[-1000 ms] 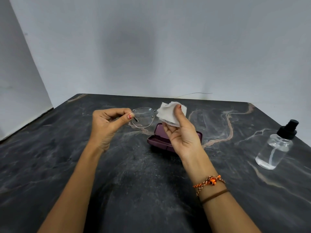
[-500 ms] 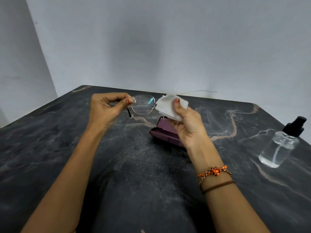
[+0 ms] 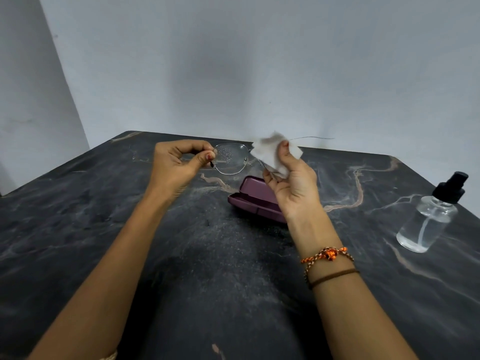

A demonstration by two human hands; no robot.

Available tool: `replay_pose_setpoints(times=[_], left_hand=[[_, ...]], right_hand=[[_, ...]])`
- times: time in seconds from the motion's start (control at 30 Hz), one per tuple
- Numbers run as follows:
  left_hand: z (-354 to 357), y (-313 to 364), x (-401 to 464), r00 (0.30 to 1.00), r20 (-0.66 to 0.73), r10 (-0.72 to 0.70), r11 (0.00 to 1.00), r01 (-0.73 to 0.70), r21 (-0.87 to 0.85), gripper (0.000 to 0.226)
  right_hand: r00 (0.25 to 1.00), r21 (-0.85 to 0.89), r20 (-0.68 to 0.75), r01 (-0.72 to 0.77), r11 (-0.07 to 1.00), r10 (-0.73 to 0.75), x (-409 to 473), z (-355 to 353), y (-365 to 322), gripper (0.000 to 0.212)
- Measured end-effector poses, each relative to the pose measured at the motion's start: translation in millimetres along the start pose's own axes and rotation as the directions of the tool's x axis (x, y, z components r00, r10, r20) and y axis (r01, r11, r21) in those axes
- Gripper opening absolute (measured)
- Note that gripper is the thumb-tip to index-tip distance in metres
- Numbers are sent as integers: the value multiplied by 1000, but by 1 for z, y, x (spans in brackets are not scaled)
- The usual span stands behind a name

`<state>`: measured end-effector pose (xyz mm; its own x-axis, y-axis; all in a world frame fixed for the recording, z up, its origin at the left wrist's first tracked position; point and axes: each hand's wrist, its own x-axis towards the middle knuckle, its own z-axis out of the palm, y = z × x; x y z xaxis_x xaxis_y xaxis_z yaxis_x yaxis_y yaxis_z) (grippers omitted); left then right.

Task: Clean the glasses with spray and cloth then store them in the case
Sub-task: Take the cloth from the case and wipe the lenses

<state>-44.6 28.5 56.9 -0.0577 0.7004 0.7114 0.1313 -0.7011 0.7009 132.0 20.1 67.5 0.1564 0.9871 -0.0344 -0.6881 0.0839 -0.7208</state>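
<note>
- Both forearms reach forward over the dark marbled desk (image 3: 78,229); the right wrist carries an orange bracelet (image 3: 328,254) and a brown band.
- The purple case (image 3: 255,201) lies open on the desk, just under the right hand.
- Above the case, the left hand (image 3: 179,165) pinches the glasses (image 3: 231,158) at the lens edge; droplets sit on the lens.
- The right hand (image 3: 293,178) grips the white cloth (image 3: 272,153) around the other lens.
- The spray bottle (image 3: 431,216) stands well right of the case.
- Behind the case rises a grey wall (image 3: 233,61).

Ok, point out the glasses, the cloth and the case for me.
glasses (image 3: 230,159), head view, on the droplet-speckled lens.
cloth (image 3: 267,152), head view, on its white middle.
case (image 3: 255,189), head view, on the open lid's inside.
</note>
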Motion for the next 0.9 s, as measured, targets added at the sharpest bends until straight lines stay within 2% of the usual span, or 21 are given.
replay_pose_setpoints(times=[0.13, 0.27, 0.37, 0.5, 0.57, 0.7, 0.77, 0.83, 0.9], left_hand=[[-2, -3, 1, 999, -37, -12, 1000, 11, -21, 25], [-4, -4, 4, 998, -36, -46, 999, 45, -20, 12], [1, -5, 6, 997, -10, -81, 995, 80, -53, 9], [2, -5, 14, 993, 44, -107, 994, 107, -18, 8], [1, -4, 19, 991, 71, -112, 994, 111, 14, 11], [-5, -7, 18, 994, 34, -107, 994, 107, -7, 14], [-7, -8, 17, 994, 19, -106, 994, 107, -13, 12], [-9, -8, 15, 994, 33, -99, 995, 99, 10, 12], [-8, -7, 12, 995, 48, -86, 995, 84, 47, 15]], right_hand=[[997, 67, 76, -26, 997, 21, -1, 1, -1, 6], [983, -32, 181, 8, 999, -2, -5, 1, 0, 23], [987, -14, 158, 26, 1000, -24, -4, -1, -3, 23], [997, 104, 75, -13, 995, 6, 0, -6, -1, 3], [998, 108, 59, 3, 994, -9, 2, -6, 0, 6], [993, 19, 117, 16, 1000, -18, 0, -5, 3, 5], [986, -63, 165, 0, 998, 10, 0, -5, 3, 16], [986, -110, 161, -17, 994, 35, 0, -6, 2, 21], [991, -110, 123, -37, 993, 50, 1, -7, 2, 17]])
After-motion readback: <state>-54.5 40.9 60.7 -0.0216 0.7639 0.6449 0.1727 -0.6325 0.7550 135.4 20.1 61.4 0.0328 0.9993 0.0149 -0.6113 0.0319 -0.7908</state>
